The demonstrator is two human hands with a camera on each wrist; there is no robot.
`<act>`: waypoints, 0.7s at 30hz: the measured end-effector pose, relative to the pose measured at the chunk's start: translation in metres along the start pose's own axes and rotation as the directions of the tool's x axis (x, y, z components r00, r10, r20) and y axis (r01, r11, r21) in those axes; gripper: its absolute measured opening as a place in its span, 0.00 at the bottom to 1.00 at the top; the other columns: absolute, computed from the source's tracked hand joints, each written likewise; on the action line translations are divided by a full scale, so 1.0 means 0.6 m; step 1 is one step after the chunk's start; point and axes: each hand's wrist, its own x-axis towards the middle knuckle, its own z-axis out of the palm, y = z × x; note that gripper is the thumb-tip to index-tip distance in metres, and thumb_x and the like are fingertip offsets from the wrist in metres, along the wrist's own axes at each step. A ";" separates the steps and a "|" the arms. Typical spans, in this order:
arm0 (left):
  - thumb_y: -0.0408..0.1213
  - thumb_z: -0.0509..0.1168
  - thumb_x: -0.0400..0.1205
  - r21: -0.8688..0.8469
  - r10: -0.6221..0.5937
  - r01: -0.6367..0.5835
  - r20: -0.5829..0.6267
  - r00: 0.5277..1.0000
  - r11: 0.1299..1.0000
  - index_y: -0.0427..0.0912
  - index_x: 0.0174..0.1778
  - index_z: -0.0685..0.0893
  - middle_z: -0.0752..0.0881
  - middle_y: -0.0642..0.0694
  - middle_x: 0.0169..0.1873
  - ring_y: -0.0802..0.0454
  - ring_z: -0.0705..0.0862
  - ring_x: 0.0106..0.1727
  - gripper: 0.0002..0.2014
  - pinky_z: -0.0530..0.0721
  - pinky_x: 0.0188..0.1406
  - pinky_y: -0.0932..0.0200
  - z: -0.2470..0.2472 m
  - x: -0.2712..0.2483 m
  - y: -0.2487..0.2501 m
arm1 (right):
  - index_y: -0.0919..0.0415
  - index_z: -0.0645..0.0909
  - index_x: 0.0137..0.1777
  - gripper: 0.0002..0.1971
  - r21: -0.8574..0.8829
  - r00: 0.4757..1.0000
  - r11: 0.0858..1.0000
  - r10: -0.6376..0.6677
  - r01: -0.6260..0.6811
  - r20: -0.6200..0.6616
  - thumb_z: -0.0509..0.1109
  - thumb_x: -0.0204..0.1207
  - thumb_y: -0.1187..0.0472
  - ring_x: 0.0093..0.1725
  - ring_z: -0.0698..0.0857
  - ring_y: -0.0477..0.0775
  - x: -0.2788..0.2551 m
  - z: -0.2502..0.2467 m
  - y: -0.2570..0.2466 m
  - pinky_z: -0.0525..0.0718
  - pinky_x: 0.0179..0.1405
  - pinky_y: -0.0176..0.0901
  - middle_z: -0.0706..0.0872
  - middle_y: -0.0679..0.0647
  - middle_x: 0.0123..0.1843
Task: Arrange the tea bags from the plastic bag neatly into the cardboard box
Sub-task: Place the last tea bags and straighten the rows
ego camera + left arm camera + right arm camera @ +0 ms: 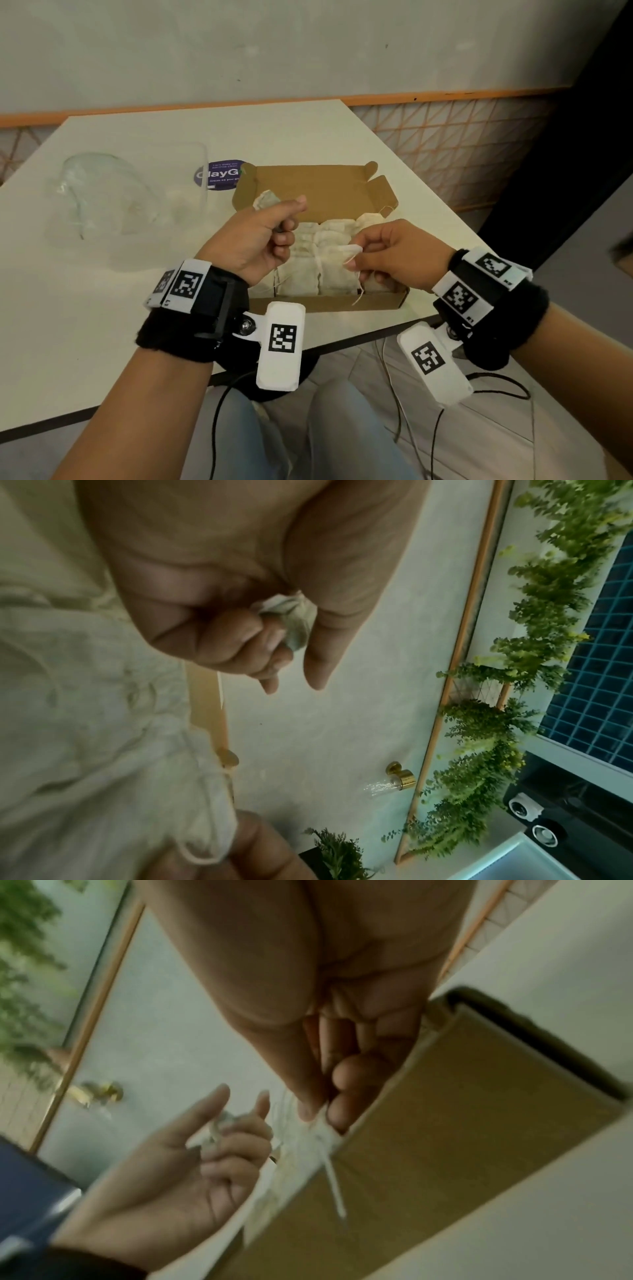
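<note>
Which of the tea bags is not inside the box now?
The tea bag gripped in the left hand, raised above the cardboard box; the others lie packed in rows inside it.

Each bare forearm wore a fuzzy black wristband (171,339) carrying white blocks printed with black square markers (283,337), above pale blue jeans (342,428).
</note>
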 end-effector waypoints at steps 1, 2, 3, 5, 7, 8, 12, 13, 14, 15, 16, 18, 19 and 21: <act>0.42 0.66 0.81 -0.026 -0.012 0.013 0.006 1.000 1.000 0.40 0.56 0.81 0.72 0.54 0.23 0.62 0.66 0.20 0.12 0.64 0.17 0.71 0.000 0.000 0.000 | 0.62 0.81 0.38 0.05 -0.012 1.000 1.000 0.011 -0.011 -0.006 0.72 0.73 0.71 0.16 0.73 0.41 0.003 0.005 0.001 0.72 0.14 0.29 0.82 0.57 0.27; 0.43 0.65 0.81 -0.061 -0.028 0.029 0.018 0.999 0.998 0.41 0.54 0.81 0.72 0.53 0.24 0.62 0.67 0.20 0.11 0.65 0.17 0.71 0.000 0.001 0.000 | 0.62 0.81 0.38 0.06 -0.027 1.000 0.999 0.019 -0.020 -0.004 0.72 0.73 0.71 0.16 0.74 0.41 0.005 0.009 0.002 0.73 0.14 0.29 0.82 0.57 0.27; 0.43 0.64 0.82 -0.106 -0.049 0.053 0.038 0.998 0.993 0.41 0.52 0.80 0.73 0.52 0.25 0.62 0.67 0.21 0.09 0.65 0.17 0.71 0.001 0.000 0.000 | 0.63 0.80 0.38 0.05 -0.051 1.000 0.998 0.026 -0.026 0.004 0.71 0.73 0.71 0.16 0.74 0.41 0.007 0.014 0.002 0.74 0.15 0.29 0.82 0.58 0.28; 0.40 0.61 0.82 -0.231 -0.109 0.133 0.114 0.988 0.964 0.40 0.49 0.78 0.75 0.50 0.27 0.60 0.70 0.23 0.07 0.67 0.18 0.71 0.002 -0.003 0.001 | 0.64 0.80 0.43 0.03 -0.141 0.999 0.989 0.035 -0.034 0.008 0.71 0.74 0.70 0.16 0.77 0.39 0.009 0.021 0.002 0.77 0.18 0.28 0.82 0.57 0.28; 0.37 0.55 0.79 -0.359 -0.154 0.228 0.224 0.962 0.905 0.36 0.49 0.78 0.77 0.46 0.31 0.57 0.74 0.26 0.10 0.71 0.20 0.69 0.002 -0.007 0.000 | 0.62 0.79 0.50 0.07 -0.257 0.999 0.966 0.028 -0.037 -0.037 0.72 0.73 0.68 0.18 0.79 0.38 0.011 0.023 0.002 0.78 0.20 0.27 0.82 0.53 0.31; 0.37 0.53 0.77 -0.397 -0.159 0.255 0.259 0.953 0.882 0.34 0.51 0.78 0.79 0.44 0.33 0.56 0.76 0.27 0.13 0.73 0.21 0.68 0.001 -0.008 -0.001 | 0.60 0.78 0.53 0.10 -0.317 0.997 0.948 0.003 -0.028 -0.079 0.73 0.73 0.65 0.22 0.81 0.38 0.011 0.020 0.000 0.78 0.22 0.28 0.83 0.52 0.33; 0.37 0.49 0.82 -0.326 -0.161 0.242 0.257 0.953 0.914 0.31 0.58 0.82 0.86 0.39 0.39 0.52 0.82 0.31 0.20 0.79 0.23 0.67 0.001 -0.007 -0.007 | 0.50 0.77 0.56 0.15 -0.395 0.916 0.909 -0.265 0.133 -0.302 0.74 0.72 0.53 0.36 0.79 0.40 0.000 0.000 -0.026 0.76 0.34 0.29 0.82 0.45 0.44; 0.37 0.49 0.82 -0.274 -0.166 0.237 0.258 0.952 0.932 0.31 0.56 0.83 0.86 0.40 0.38 0.52 0.81 0.31 0.20 0.78 0.22 0.67 0.006 -0.008 -0.007 | 0.48 0.77 0.57 0.16 -0.366 0.893 0.910 -0.320 0.196 -0.317 0.74 0.71 0.51 0.36 0.78 0.40 -0.003 -0.001 -0.037 0.75 0.35 0.27 0.80 0.44 0.45; 0.37 0.49 0.82 -0.204 -0.175 0.231 0.257 0.950 0.951 0.33 0.53 0.83 0.85 0.40 0.38 0.53 0.80 0.31 0.19 0.76 0.21 0.67 0.012 -0.009 -0.006 | 0.47 0.77 0.58 0.17 -0.341 0.890 0.909 -0.346 0.240 -0.296 0.74 0.70 0.49 0.37 0.77 0.40 -0.005 0.000 -0.048 0.76 0.36 0.27 0.79 0.43 0.46; 0.36 0.50 0.81 -0.116 -0.186 0.220 0.254 0.949 0.969 0.35 0.50 0.83 0.85 0.41 0.36 0.53 0.79 0.30 0.17 0.74 0.20 0.68 0.018 -0.011 -0.005 | 0.47 0.77 0.60 0.19 -0.322 0.907 0.910 -0.345 0.260 -0.242 0.74 0.69 0.49 0.36 0.77 0.39 -0.006 0.002 -0.057 0.76 0.36 0.26 0.78 0.44 0.47; 0.36 0.50 0.80 -0.024 -0.196 0.210 0.258 0.946 0.978 0.37 0.48 0.83 0.85 0.42 0.36 0.53 0.78 0.29 0.15 0.71 0.19 0.68 0.025 -0.012 -0.003 | 0.49 0.77 0.61 0.20 -0.314 0.933 0.914 -0.321 0.259 -0.166 0.75 0.70 0.51 0.35 0.78 0.39 -0.006 0.006 -0.065 0.76 0.34 0.24 0.78 0.44 0.47; 0.41 0.52 0.82 0.098 -0.209 0.187 0.302 0.930 0.977 0.41 0.49 0.83 0.86 0.42 0.35 0.54 0.78 0.28 0.15 0.69 0.18 0.68 0.036 -0.015 -0.001 | 0.56 0.81 0.57 0.14 -0.311 0.959 0.917 -0.279 0.251 -0.048 0.75 0.71 0.58 0.30 0.79 0.41 0.000 0.009 -0.069 0.76 0.31 0.23 0.81 0.46 0.40; 0.46 0.53 0.84 0.130 -0.201 0.168 0.315 0.928 0.977 0.43 0.51 0.83 0.87 0.42 0.36 0.54 0.78 0.28 0.16 0.69 0.18 0.68 0.040 -0.015 0.000 | 0.61 0.84 0.53 0.11 -0.311 0.959 0.918 -0.277 0.247 -0.057 0.75 0.72 0.61 0.29 0.79 0.43 0.005 0.008 -0.067 0.77 0.32 0.29 0.84 0.49 0.36; 0.52 0.59 0.83 0.212 -0.135 0.080 0.260 0.956 0.974 0.46 0.55 0.85 0.89 0.43 0.40 0.58 0.79 0.28 0.16 0.69 0.20 0.70 0.042 -0.013 -0.001 | 0.64 0.84 0.46 0.06 -0.255 0.949 0.939 -0.275 0.231 -0.156 0.74 0.71 0.63 0.31 0.79 0.48 0.015 0.000 -0.058 0.77 0.35 0.40 0.85 0.57 0.35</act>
